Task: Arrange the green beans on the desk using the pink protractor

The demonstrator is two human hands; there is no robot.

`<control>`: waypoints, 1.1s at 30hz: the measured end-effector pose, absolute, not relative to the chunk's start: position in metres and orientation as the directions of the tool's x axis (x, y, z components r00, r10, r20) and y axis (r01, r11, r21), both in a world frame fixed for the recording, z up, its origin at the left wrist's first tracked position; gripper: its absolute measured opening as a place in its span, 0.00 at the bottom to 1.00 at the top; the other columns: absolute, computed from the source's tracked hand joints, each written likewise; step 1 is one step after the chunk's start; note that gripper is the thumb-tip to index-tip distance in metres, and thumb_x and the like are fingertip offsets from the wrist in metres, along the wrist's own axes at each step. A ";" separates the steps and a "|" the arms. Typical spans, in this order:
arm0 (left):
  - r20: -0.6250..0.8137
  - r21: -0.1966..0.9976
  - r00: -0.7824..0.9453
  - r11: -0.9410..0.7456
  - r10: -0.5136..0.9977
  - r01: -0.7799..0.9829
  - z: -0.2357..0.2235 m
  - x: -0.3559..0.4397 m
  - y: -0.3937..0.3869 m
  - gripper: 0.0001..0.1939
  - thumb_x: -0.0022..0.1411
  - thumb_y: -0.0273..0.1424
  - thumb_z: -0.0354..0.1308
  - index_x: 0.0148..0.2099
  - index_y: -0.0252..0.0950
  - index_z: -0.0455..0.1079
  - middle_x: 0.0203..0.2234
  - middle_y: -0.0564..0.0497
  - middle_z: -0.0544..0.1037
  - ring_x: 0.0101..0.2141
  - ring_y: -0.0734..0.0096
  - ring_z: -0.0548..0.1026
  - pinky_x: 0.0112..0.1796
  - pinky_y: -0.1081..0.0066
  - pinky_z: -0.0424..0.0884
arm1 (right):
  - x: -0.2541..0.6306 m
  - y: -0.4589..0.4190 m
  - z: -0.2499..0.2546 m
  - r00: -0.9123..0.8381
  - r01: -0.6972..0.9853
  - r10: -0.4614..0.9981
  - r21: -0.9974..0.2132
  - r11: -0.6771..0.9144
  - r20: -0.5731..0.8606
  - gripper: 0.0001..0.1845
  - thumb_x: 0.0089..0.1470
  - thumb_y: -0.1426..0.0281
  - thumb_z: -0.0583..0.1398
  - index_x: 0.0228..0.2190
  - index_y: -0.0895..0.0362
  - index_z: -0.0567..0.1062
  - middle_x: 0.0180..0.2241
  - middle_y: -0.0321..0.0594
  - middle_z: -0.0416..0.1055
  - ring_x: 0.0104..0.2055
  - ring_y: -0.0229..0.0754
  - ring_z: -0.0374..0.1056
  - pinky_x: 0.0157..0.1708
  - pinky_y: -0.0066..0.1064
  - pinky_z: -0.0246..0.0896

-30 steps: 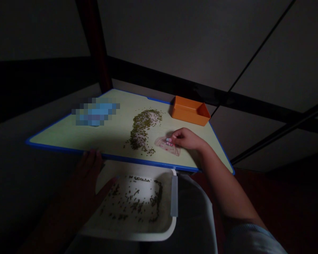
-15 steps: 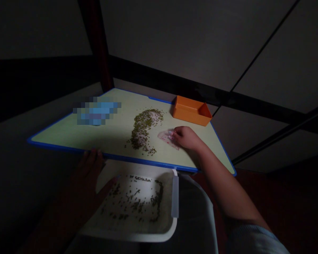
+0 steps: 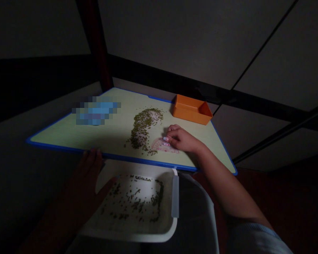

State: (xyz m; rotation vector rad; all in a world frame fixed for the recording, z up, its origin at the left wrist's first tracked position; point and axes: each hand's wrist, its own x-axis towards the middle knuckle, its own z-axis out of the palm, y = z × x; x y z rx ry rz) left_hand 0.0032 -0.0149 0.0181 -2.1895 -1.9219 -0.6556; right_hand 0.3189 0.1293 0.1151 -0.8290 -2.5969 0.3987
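Note:
My right hand (image 3: 180, 138) is closed in a pinch on a clear protractor (image 3: 161, 145) with pink markings. The protractor lies low over the tabletop, its curved edge touching the near right part of a pile of small green beans (image 3: 143, 128). Pale pinkish bits show among the beans. In shadow, my left hand (image 3: 87, 173) has its fingers stretched toward the table's front edge and its thumb apart. That thumb reaches over the left side of a white plastic tub (image 3: 164, 231), which has scattered beans on its bottom. Whether the left palm presses on the tub is too dark to tell.
An orange open box (image 3: 190, 114) stands at the back right of the pale tabletop (image 3: 111, 137), which has a blue rim. A blurred-out blue item (image 3: 98, 113) lies at the left. Wall panels rise behind the table. The tub is below the front edge.
My right hand has turned and shifted slightly left, swinging the protractor left and nearer to me, up to the beans. The left hand and the tub look unmoved.

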 end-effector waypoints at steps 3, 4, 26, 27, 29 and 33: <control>0.423 0.169 0.081 -0.167 0.902 0.971 0.018 0.003 -0.015 0.42 0.60 0.52 0.39 0.66 0.26 0.47 0.66 0.36 0.54 0.66 0.52 0.49 0.60 0.50 0.60 | 0.324 0.128 0.119 -0.779 0.454 0.578 -0.417 0.787 0.243 0.14 0.57 0.71 0.55 0.20 0.57 0.66 0.25 0.35 0.58 0.33 0.40 0.55 0.41 0.34 0.50; 0.421 0.167 0.087 -0.172 0.903 0.971 0.018 0.003 -0.015 0.42 0.60 0.52 0.39 0.66 0.26 0.48 0.66 0.36 0.54 0.66 0.52 0.48 0.60 0.50 0.60 | 0.326 0.128 0.120 -0.787 0.445 0.572 -0.428 0.786 0.231 0.14 0.57 0.71 0.55 0.20 0.57 0.66 0.25 0.35 0.58 0.34 0.40 0.55 0.41 0.34 0.50; 0.358 0.205 0.059 -0.140 0.932 0.969 0.018 0.002 -0.016 0.43 0.59 0.52 0.42 0.67 0.30 0.45 0.67 0.40 0.50 0.67 0.52 0.46 0.62 0.48 0.55 | 0.343 0.128 0.133 -0.848 0.408 0.530 -0.625 0.665 0.011 0.19 0.58 0.65 0.56 0.18 0.57 0.64 0.22 0.32 0.56 0.29 0.35 0.54 0.34 0.30 0.51; 0.358 0.205 0.059 -0.140 0.932 0.969 0.019 0.002 -0.016 0.42 0.59 0.52 0.42 0.67 0.30 0.45 0.67 0.40 0.50 0.67 0.52 0.46 0.62 0.48 0.55 | 0.343 0.127 0.133 -0.849 0.408 0.528 -0.631 0.660 0.004 0.19 0.58 0.65 0.56 0.18 0.58 0.64 0.21 0.32 0.56 0.29 0.35 0.54 0.34 0.30 0.52; 0.361 0.205 0.059 -0.141 0.931 0.969 0.019 0.002 -0.016 0.42 0.59 0.52 0.41 0.67 0.30 0.45 0.67 0.40 0.50 0.67 0.53 0.46 0.62 0.49 0.55 | 0.343 0.127 0.133 -0.854 0.406 0.520 -0.642 0.651 -0.013 0.18 0.57 0.65 0.57 0.18 0.58 0.65 0.21 0.32 0.57 0.29 0.35 0.54 0.33 0.30 0.52; 0.363 0.205 0.064 -0.147 0.929 0.968 0.021 0.003 -0.015 0.43 0.59 0.53 0.40 0.67 0.29 0.45 0.67 0.39 0.50 0.67 0.53 0.46 0.62 0.50 0.55 | 0.343 0.126 0.131 -0.864 0.412 0.497 -0.682 0.604 -0.081 0.18 0.57 0.64 0.57 0.19 0.59 0.67 0.21 0.31 0.58 0.28 0.34 0.54 0.31 0.29 0.52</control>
